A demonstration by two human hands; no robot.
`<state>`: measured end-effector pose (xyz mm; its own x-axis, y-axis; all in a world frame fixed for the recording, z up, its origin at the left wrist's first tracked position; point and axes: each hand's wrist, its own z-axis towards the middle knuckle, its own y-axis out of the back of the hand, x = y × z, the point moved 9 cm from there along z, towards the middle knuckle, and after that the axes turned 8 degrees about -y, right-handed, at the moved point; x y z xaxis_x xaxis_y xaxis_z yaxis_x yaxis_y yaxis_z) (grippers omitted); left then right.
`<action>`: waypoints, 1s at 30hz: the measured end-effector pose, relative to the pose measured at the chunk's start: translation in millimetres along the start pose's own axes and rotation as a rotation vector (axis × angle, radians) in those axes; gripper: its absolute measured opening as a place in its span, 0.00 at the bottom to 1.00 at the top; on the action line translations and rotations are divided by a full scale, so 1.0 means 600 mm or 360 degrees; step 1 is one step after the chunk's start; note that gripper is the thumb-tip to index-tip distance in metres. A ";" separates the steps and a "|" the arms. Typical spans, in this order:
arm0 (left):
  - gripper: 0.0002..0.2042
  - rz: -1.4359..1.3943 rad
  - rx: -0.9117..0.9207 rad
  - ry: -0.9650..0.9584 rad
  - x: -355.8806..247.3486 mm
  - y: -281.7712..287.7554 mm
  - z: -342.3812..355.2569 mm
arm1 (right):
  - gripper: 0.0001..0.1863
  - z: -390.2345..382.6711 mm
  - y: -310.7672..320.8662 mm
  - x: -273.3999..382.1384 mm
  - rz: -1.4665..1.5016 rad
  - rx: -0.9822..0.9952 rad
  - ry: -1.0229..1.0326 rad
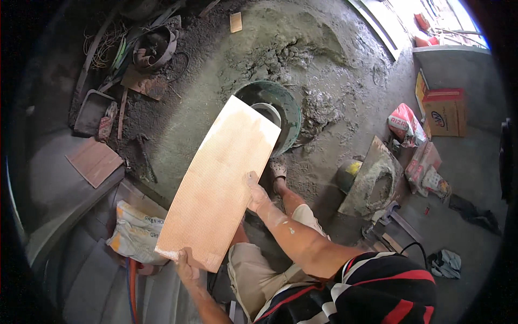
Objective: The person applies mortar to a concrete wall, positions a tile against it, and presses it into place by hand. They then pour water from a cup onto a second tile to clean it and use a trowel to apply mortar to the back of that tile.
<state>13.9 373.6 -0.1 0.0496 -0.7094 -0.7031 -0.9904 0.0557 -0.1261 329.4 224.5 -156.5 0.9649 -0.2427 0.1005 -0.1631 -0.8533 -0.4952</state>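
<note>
Ribbed tile (218, 181) is being held flat above the green mortar pan (291, 108); left hand (186, 267) is pinching its near corner, right hand (256, 194) is gripping its right edge, fingers curled.

A rough concrete floor (475, 162) spreads under a wide patch of wet grey mortar (302, 48) at the far side. Concrete steps (91, 270) descend at near left. Daylight pours through an opening (431, 16) at far right, leaving the left in shadow. Scrap and debris (135, 48) lie heaped at far left; a cardboard box (445, 110) and bags (415, 140) sit at right.
</note>
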 end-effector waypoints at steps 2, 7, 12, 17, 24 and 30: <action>0.31 0.0145 -0.0019 -0.0115 -0.040 -0.012 -0.009 | 0.35 -0.005 0.000 -0.005 -0.0015 0.0040 -0.0061; 0.32 0.0238 -0.0041 -0.0246 -0.104 -0.055 -0.026 | 0.40 -0.031 0.045 -0.020 -0.0855 -0.0063 -0.0899; 0.33 0.0378 -0.0102 -0.0251 -0.136 -0.084 -0.023 | 0.10 0.016 0.089 0.378 -0.2184 -0.1086 0.0831; 0.31 0.0623 -0.0098 -0.0256 -0.160 -0.098 -0.016 | 0.16 0.140 0.055 0.418 -0.3810 -0.0529 0.1051; 0.35 0.0758 -0.0268 -0.0271 -0.219 -0.086 -0.012 | 0.23 0.277 0.092 0.342 -0.4325 -0.0302 -0.0112; 0.31 0.0646 -0.0189 -0.0159 -0.184 0.021 0.093 | 0.18 0.298 0.111 0.332 -0.4579 -0.0142 -0.0148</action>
<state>2.9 491.8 37.1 -0.3404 -0.5746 -0.7443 -0.9399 0.2307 0.2517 547.5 202.0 -323.8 -0.8742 0.4847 -0.0297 0.4198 0.7849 0.4557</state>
